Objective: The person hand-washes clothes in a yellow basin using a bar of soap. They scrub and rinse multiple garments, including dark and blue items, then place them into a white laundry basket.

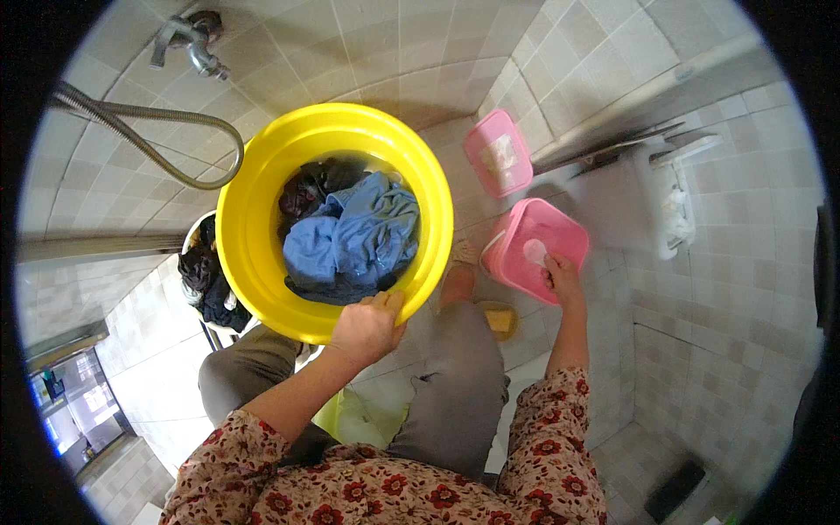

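Note:
My left hand point(369, 328) grips the near rim of a large yellow plastic basin point(252, 262). Inside the basin lie a blue cloth garment point(357, 230) and dark wet clothes point(305, 197). My right hand point(561, 279) holds a small pale pink scoop point(535, 251) by its handle, over the open mouth of a pink plastic bucket point(567, 233). What lies deep in the bucket is hard to make out. Beyond the bucket, a pink lid point(522, 167) with a pale label lies on the tiled floor.
A metal tap point(197, 49) and a looped shower hose point(197, 180) are on the left wall. Dark clothes point(220, 289) fill a white container left of the basin. A yellow bar of soap point(500, 321) sits in a round dish by my foot. A wall shelf point(686, 197) is at the right.

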`<state>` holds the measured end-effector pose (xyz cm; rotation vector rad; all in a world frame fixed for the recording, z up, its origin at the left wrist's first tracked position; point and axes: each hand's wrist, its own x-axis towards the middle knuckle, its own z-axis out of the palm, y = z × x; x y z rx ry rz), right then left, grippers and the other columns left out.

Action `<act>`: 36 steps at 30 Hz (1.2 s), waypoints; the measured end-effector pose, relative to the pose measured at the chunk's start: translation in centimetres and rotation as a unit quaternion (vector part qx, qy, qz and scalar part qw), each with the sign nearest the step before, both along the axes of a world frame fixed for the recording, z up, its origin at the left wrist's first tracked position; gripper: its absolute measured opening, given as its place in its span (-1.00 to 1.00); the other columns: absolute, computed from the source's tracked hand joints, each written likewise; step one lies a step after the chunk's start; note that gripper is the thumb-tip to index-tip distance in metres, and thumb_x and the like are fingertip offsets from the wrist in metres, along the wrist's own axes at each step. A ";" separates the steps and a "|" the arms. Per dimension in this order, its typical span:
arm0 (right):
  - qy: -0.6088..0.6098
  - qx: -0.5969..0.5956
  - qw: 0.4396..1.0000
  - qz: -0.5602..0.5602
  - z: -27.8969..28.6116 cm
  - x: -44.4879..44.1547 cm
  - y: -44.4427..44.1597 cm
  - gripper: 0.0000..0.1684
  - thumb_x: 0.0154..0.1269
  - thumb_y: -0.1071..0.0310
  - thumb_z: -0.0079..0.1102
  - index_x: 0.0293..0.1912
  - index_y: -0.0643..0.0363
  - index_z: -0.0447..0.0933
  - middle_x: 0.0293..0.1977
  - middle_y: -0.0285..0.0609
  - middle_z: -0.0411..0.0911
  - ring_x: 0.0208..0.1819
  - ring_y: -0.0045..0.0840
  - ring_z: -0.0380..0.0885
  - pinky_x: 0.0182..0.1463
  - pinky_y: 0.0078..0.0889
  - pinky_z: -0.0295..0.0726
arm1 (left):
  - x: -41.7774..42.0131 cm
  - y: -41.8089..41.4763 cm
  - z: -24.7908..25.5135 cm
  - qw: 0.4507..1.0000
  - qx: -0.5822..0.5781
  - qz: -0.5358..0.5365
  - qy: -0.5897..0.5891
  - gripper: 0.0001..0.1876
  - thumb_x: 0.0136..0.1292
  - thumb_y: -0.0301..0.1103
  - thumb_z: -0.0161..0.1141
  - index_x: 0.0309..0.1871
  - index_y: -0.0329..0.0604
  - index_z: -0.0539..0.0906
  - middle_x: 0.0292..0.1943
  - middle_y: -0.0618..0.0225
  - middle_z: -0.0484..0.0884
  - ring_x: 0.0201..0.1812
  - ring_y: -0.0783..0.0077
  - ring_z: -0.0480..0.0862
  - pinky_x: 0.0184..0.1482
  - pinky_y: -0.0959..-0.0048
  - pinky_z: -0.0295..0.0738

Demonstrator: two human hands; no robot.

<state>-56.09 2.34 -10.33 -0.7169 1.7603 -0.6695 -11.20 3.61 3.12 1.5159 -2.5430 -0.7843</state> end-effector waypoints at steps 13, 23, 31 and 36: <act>-0.166 -0.169 0.968 0.081 26.4 19.7 -4.0 -0.75 0.59 0.23 0.05 -0.26 0.13 0.45 -0.59 -0.47 0.33 -0.66 -0.81 0.22 -0.61 -0.67 0.14 | 1.6 0.8 0.5 0.998 0.062 0.010 0.014 -0.57 0.35 0.00 0.22 0.02 -0.21 0.58 -0.21 0.03 0.70 -0.18 -0.05 0.74 -0.13 0.06 0.65; -0.235 -0.222 0.942 0.096 30.4 28.7 -5.6 -0.79 0.59 0.24 0.07 -0.20 0.13 0.49 -0.60 -0.47 0.30 -0.68 -0.82 0.17 -0.65 -0.68 0.11 | 4.6 3.3 1.7 0.996 0.042 0.065 0.033 -0.54 0.34 0.04 0.23 0.06 -0.16 0.67 -0.04 0.08 0.68 0.01 0.01 0.70 0.03 0.07 0.57; -0.211 -0.173 0.957 0.101 29.9 31.0 -5.2 -0.83 0.57 0.22 0.13 -0.13 0.10 0.49 -0.59 -0.49 0.30 -0.68 -0.83 0.19 -0.63 -0.72 0.11 | 7.1 3.5 8.5 0.986 0.107 -0.110 -0.070 -0.68 0.37 -0.10 0.19 -0.07 -0.14 0.75 -0.07 0.12 0.73 -0.04 0.08 0.75 -0.03 0.08 0.57; -0.150 -0.182 0.961 0.146 30.0 33.9 -6.3 -0.77 0.55 0.19 0.15 -0.22 0.11 0.48 -0.60 -0.49 0.28 -0.69 -0.84 0.15 -0.63 -0.71 0.06 | 8.0 3.5 8.0 0.991 0.083 -0.102 -0.038 -0.72 0.33 -0.17 0.20 -0.11 -0.15 0.77 -0.13 0.12 0.77 -0.09 0.10 0.78 -0.10 0.11 0.62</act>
